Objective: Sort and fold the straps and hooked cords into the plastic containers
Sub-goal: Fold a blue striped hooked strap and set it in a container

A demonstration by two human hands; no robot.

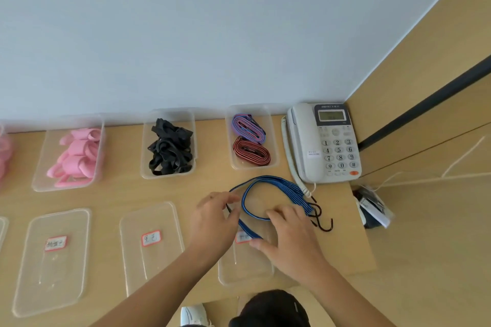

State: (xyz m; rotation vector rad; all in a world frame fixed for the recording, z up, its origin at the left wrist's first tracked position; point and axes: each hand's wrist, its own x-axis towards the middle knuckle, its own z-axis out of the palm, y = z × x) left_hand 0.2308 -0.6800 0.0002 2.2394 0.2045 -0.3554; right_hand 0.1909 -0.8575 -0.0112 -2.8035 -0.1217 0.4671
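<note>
Left hand [216, 216]: fingers curled, pinching the blue hooked cord [268, 185] | Right hand [289, 233]: fingers spread flat, pressing the same cord onto a clear lid [245, 268] on the table [345, 247] | Cord: looped, metal hooks [322, 220] at right | Behind: container [252, 137] holding two folded cords, beside a telephone [325, 142]

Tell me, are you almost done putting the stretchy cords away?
Nearly. Two folded cords already lie in the right tub; other tubs hold pink straps and black straps. Both hands, left and right, are folding the blue hooked cord; it still needs tucking in.
</note>
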